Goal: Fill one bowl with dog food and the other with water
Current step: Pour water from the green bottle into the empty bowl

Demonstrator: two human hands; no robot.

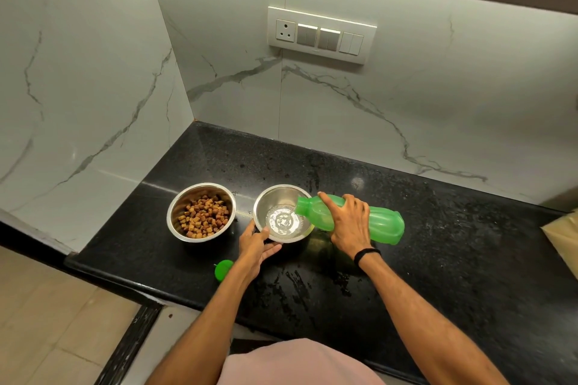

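Two steel bowls stand side by side on the black counter (438, 244). The left bowl (175, 212) holds brown dog food (203, 216). The right bowl (275, 194) has water pooling in its bottom. My right hand (347, 222) grips a green plastic bottle (384, 223), tipped on its side with its open mouth over the right bowl's rim, and water runs out of it. My left hand (255, 247) holds the near rim of the right bowl. The bottle's green cap (222, 269) lies on the counter near the front edge, partly behind my left forearm.
Marble walls close the counter at the left and back, with a switch panel (322, 34) on the back wall. A brown paper bag (563, 237) shows at the right edge. The counter's front edge drops to a tiled floor at the left.
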